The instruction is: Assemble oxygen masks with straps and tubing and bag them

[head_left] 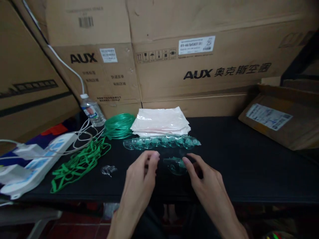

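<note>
1. Clear green plastic forms the single mask (174, 166) lying on the black table (239, 169) between the hands; the right hand (208, 172), partly open, has its thumb at the mask's right end, though whether it grips cannot be told.
2. The left hand (141, 172) is curled, thumb and forefinger close together, apart from the mask; whether it pinches anything cannot be told.
3. The mask is probably light, thin-walled, slick and springy; its rim should suit a gentle pinch, as squeezing the dome could dent it.
4. Just beyond lies a row of similar masks (163, 142), then white packets (160, 121).
5. Leftward are small clear pieces (108, 170), green straps (81, 162) and coiled tubing (119, 125).
</note>
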Action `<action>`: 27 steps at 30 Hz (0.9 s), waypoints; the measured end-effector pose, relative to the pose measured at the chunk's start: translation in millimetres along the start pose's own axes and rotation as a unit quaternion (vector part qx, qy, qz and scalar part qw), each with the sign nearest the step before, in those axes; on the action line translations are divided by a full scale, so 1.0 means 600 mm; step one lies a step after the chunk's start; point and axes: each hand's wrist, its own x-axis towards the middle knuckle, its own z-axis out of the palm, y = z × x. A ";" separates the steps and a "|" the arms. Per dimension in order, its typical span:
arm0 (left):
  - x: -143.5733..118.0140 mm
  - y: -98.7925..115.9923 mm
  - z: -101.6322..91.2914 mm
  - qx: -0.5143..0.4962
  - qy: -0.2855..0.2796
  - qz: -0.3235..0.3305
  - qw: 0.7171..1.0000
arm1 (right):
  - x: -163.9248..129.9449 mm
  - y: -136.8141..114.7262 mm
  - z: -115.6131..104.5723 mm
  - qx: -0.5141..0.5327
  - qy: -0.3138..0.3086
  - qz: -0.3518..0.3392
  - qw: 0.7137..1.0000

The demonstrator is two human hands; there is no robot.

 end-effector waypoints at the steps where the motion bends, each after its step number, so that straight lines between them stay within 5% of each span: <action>1: 0.025 -0.004 0.013 0.028 -0.032 -0.002 0.999 | 0.001 0.001 0.005 0.007 0.002 0.000 1.000; 4: 0.061 -0.021 0.053 0.048 -0.120 -0.016 0.991 | 0.005 0.008 0.019 0.016 0.019 -0.012 1.000; 8: 0.050 -0.031 0.093 -0.059 -0.158 -0.019 0.986 | 0.007 0.016 0.025 0.067 0.027 -0.042 0.997; 14: 0.033 -0.022 0.102 -0.170 -0.184 -0.030 0.968 | 0.004 0.020 -0.003 0.157 -0.022 0.007 0.987; 19: 0.037 -0.005 0.112 -0.127 -0.223 0.005 0.967 | 0.021 0.019 -0.039 0.319 -0.100 0.037 0.942; 23: 0.077 0.024 0.128 0.038 -0.186 0.179 0.965 | 0.062 0.045 -0.088 0.368 -0.038 0.084 0.925; 27: 0.138 0.038 0.135 0.203 -0.155 0.374 0.891 | 0.117 0.083 -0.124 0.398 -0.004 0.106 0.911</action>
